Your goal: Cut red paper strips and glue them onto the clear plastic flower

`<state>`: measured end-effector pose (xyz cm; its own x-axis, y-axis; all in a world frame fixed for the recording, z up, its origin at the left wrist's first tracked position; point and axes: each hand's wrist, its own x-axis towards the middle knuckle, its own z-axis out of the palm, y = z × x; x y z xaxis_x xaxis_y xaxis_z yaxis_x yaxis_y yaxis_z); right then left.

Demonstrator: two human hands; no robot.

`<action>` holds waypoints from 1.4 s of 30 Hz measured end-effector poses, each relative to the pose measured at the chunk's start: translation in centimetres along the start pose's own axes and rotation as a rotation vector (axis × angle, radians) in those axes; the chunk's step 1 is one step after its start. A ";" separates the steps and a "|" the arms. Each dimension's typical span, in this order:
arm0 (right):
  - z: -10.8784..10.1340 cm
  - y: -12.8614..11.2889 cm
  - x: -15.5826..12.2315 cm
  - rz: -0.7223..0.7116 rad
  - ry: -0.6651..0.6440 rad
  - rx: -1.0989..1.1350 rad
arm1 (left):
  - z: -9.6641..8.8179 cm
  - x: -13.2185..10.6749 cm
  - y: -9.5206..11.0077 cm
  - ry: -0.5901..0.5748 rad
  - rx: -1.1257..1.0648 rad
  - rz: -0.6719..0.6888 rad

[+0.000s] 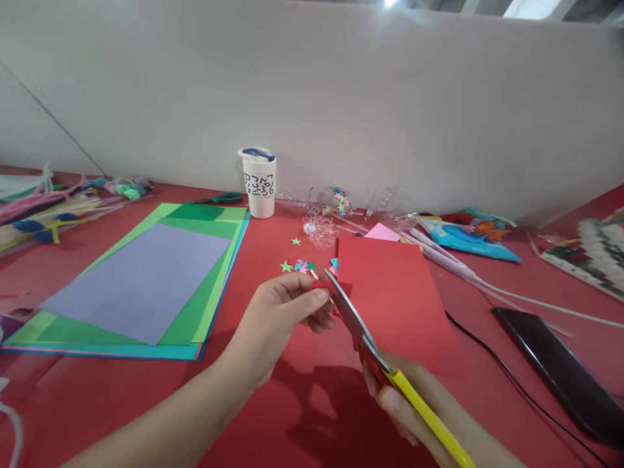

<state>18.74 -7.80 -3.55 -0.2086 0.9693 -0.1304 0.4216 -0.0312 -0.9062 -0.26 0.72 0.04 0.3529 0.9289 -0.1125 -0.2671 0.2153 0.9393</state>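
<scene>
My left hand (pixel 292 302) pinches a small piece of red paper (pixel 322 285) between thumb and fingers. In my right hand (pixel 404 396) is a pair of scissors (pixel 358 325) with a yellow handle, its fingers wrapped around the grip. The blades point up and to the left and meet the red piece at its right side; whether they are cutting it I cannot tell. Just behind the hands lie several small paper stars (pixel 303 266) in mixed colours. A red paper sheet (pixel 390 292) rests on the table, right of the blades.
Stacked coloured sheets (pixel 141 279) lie at left, a lavender one on top. A white cup (pixel 261 185) stands near the wall beside green-handled pliers (pixel 227 197). To the right are a dark phone-like device (pixel 556 370), a black cable (pixel 502 364) and a blue packet (pixel 472 244).
</scene>
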 end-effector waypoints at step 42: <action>-0.6 -1.3 -1.0 0.089 -0.077 -0.031 | 0.0 0.1 0.7 0.049 0.095 0.001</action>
<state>18.89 -8.57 -2.02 -0.2359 0.9414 -0.2411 0.4681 -0.1073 -0.8771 -0.46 0.94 0.67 0.3078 0.9432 -0.1247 -0.1802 0.1865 0.9658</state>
